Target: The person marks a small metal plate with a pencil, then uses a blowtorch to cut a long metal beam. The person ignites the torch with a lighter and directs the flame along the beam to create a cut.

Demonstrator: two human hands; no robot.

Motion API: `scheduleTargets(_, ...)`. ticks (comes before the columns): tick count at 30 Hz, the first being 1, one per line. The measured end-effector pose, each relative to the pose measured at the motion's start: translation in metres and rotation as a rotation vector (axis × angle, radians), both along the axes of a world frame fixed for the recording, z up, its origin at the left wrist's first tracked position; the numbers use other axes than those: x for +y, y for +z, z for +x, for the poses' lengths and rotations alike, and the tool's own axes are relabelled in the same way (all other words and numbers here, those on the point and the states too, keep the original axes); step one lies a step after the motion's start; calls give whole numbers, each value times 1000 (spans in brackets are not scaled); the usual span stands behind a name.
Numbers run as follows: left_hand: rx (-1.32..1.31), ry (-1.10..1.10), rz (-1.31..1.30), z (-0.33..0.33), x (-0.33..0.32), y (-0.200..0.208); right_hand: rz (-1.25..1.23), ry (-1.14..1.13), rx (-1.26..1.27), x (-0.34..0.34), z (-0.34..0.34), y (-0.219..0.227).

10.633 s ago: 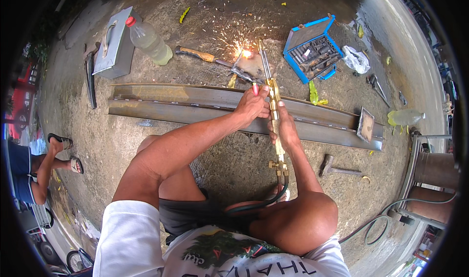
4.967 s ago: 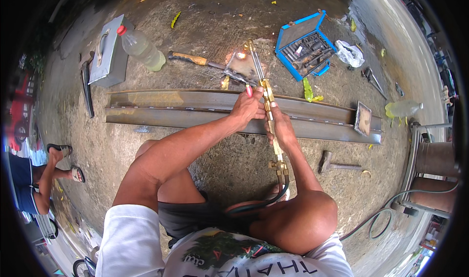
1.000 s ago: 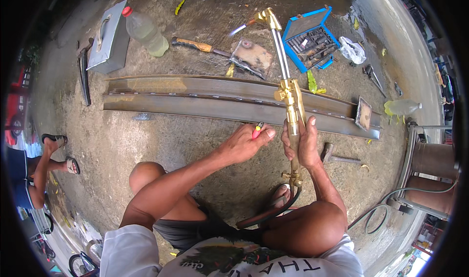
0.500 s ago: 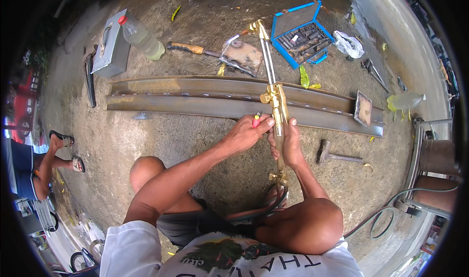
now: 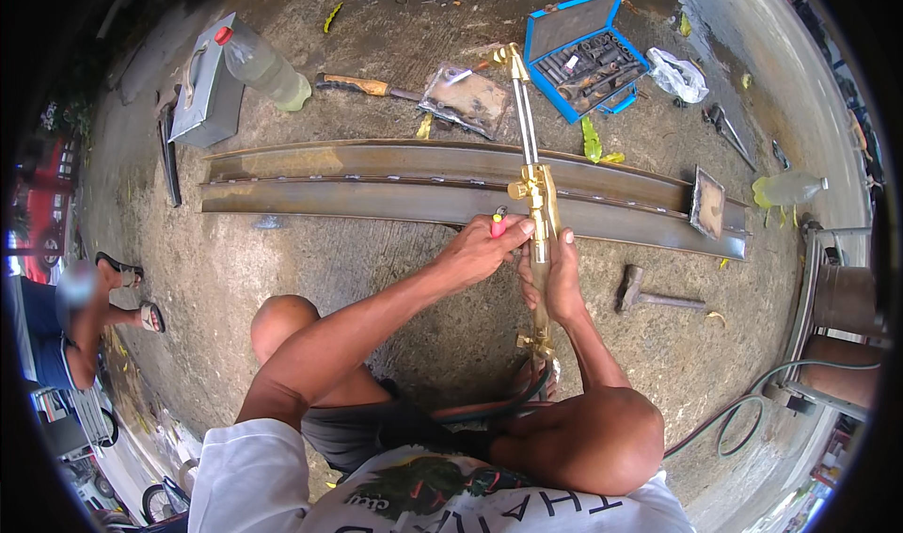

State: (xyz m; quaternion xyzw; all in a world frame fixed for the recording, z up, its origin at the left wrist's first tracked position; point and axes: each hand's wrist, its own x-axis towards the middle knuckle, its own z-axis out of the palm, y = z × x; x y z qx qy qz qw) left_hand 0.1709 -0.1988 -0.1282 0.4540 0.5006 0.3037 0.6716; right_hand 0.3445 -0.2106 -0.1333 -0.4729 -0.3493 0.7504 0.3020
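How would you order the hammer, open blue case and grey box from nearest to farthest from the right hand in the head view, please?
1. Hammer: on the ground, to the right of the right hand.
2. Open blue case: ahead, beyond the long steel.
3. Grey box: ahead and far to the left.

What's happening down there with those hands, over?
Right hand gripping brass torch. Left hand beside it, small pink object held. Flame lit, seen over steel plate. Long steel beam crossing beneath torch.
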Motion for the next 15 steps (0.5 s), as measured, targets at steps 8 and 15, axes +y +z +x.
scheduleTargets(8,-41,9,15,-1,5,-9,47,-17,7,2,-3,-2)
scheduleTargets(15,-3,116,-7,-8,5,-17,59,21,-51,6,-14,-5)
